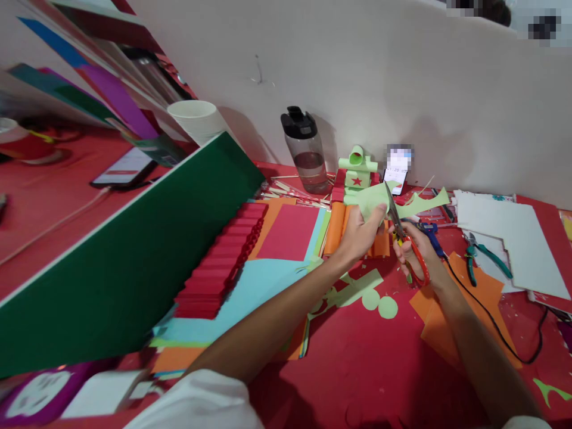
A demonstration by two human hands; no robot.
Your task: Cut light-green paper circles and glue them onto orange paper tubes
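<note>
My left hand (360, 231) pinches a piece of light green paper (370, 198) between thumb and fingers. With red-handled scissors (420, 263), my right hand (417, 245) works at the right edge of that paper, the blades pointing up and away from me. A curved green strip hangs to the right of the blades. Behind the paper stands a light green paper model (357, 179) with a red star, partly hidden. Two light green paper discs (388, 307) and cut scraps lie on the red table below my hands.
Red pleated paper (218, 262) rests on coloured sheets (263, 286) at left, beside an upright green board (134, 262). A bottle (308, 155) and a phone (395, 176) stand at the back. Teal-handled pliers (489, 259), orange paper (465, 304) and white board (513, 238) lie right.
</note>
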